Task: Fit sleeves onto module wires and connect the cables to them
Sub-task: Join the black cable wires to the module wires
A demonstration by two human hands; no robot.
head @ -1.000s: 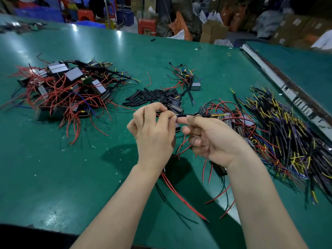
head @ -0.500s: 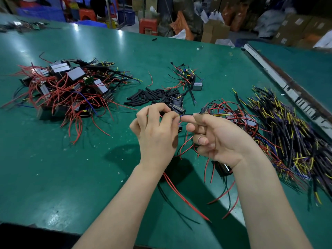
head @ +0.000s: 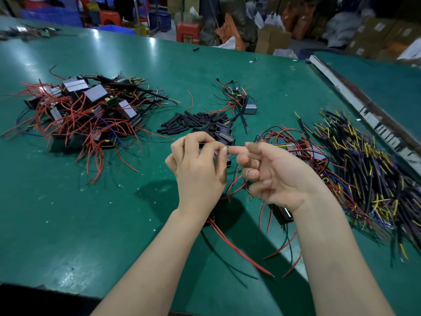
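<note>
Above green table (head: 68, 224): left hand (head: 198, 172), right hand (head: 278, 176) pinch thin cable (head: 237, 145); joint hidden by fingertips.

Above the green worktop (head: 95, 220), the left hand (head: 198, 169) and right hand (head: 280, 176) pinch a thin black cable (head: 237, 145) between them, beside a heap of black sleeves (head: 193, 123).

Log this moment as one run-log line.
left hand pinches black sleeve | right hand pinches yellow-tipped cable | ends meeting over green table | sleeve pile behind

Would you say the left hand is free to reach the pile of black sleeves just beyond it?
Probably not yet: the left hand pinches a thin wire, though nothing lies between it and the black sleeves.
</note>
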